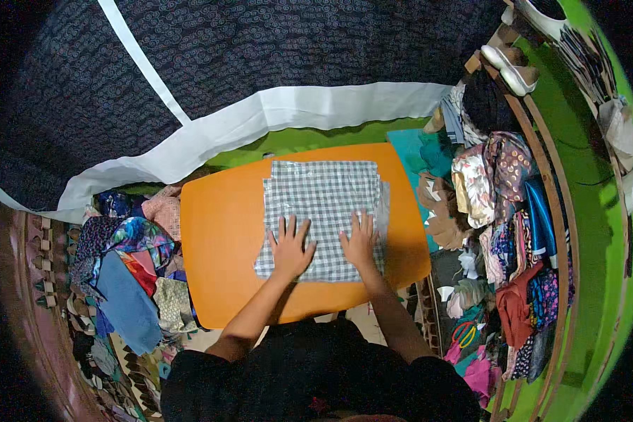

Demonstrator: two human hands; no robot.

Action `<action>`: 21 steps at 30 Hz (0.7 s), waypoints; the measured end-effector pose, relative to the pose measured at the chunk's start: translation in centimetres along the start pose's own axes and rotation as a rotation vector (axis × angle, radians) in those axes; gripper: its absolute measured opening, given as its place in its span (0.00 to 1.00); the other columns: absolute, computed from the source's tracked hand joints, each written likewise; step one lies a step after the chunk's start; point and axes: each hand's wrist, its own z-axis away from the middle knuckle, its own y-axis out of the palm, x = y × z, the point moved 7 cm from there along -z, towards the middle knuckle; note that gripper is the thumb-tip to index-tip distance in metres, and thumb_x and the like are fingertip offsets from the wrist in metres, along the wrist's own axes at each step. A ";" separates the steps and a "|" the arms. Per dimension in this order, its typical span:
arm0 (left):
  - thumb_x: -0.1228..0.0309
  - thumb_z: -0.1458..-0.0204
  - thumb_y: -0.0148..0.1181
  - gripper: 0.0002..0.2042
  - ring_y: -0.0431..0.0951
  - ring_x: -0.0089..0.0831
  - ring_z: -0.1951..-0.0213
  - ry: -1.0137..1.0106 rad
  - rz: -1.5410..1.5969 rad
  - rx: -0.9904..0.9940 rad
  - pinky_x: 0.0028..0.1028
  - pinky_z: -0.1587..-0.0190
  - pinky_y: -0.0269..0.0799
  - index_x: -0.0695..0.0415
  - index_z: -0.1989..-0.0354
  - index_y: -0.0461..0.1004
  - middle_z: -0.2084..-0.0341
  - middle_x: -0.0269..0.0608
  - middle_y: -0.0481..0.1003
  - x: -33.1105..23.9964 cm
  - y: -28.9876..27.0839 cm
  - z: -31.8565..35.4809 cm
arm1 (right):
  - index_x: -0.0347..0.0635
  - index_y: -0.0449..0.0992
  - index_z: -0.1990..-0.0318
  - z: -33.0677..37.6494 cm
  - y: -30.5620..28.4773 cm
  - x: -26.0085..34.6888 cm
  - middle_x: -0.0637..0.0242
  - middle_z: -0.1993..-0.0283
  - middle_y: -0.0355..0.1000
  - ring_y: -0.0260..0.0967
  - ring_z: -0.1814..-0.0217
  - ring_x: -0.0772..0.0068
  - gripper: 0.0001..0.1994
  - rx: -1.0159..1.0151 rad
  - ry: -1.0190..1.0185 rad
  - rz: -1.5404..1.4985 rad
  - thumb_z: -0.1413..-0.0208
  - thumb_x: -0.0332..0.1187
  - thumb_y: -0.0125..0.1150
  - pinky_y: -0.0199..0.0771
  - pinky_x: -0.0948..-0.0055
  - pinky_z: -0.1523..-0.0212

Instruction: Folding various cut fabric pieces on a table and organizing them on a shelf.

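Observation:
A grey and white checked piece of cloth [323,204] lies flat on an orange table [221,239]. My left hand [290,247] rests palm down on the cloth's near left part, fingers spread. My right hand [359,241] presses flat on its near right part, fingers apart. Neither hand grips anything. A clear plastic sheet edge [385,211] shows along the cloth's right side.
Piles of colourful fabric [126,274] lie on the floor to the left. More fabrics [503,232] are stacked along a curved wooden shelf on the right, with scissors [464,332] among them. A dark patterned cloth with a white band [274,112] hangs beyond the table.

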 end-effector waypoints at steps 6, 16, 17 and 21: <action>0.50 0.55 0.44 0.27 0.36 0.49 0.41 0.079 -0.144 0.071 0.56 0.46 0.28 0.40 0.44 0.52 0.41 0.44 0.41 2.6 4.0 1.8 | 0.43 0.54 0.45 2.7 1.1 -2.3 0.58 0.38 0.39 0.33 0.37 0.49 0.28 -0.094 -0.108 -0.253 0.53 0.39 0.52 0.35 0.40 0.45; 0.58 0.63 0.56 0.32 0.53 0.50 0.49 -0.251 -0.025 -0.099 0.48 0.50 0.49 0.60 0.49 0.54 0.50 0.57 0.51 6.1 -0.1 4.9 | 0.43 0.58 0.48 5.6 0.7 -1.7 0.52 0.44 0.47 0.40 0.42 0.49 0.33 -0.125 -0.211 -0.175 0.65 0.44 0.61 0.37 0.47 0.46; 0.59 0.63 0.57 0.32 0.55 0.51 0.51 -0.388 0.045 0.050 0.45 0.54 0.55 0.61 0.50 0.54 0.50 0.58 0.50 6.3 -0.8 5.3 | 0.44 0.58 0.48 6.9 1.3 -1.2 0.52 0.44 0.47 0.41 0.42 0.49 0.34 -0.041 -0.306 -0.216 0.67 0.45 0.62 0.36 0.47 0.45; 0.63 0.65 0.60 0.30 0.69 0.50 0.64 -0.543 0.129 0.217 0.39 0.66 0.66 0.65 0.54 0.55 0.62 0.58 0.64 9.1 0.2 7.1 | 0.46 0.59 0.48 9.9 1.2 0.0 0.53 0.43 0.46 0.38 0.40 0.48 0.38 0.133 -0.412 -0.203 0.72 0.48 0.64 0.33 0.47 0.44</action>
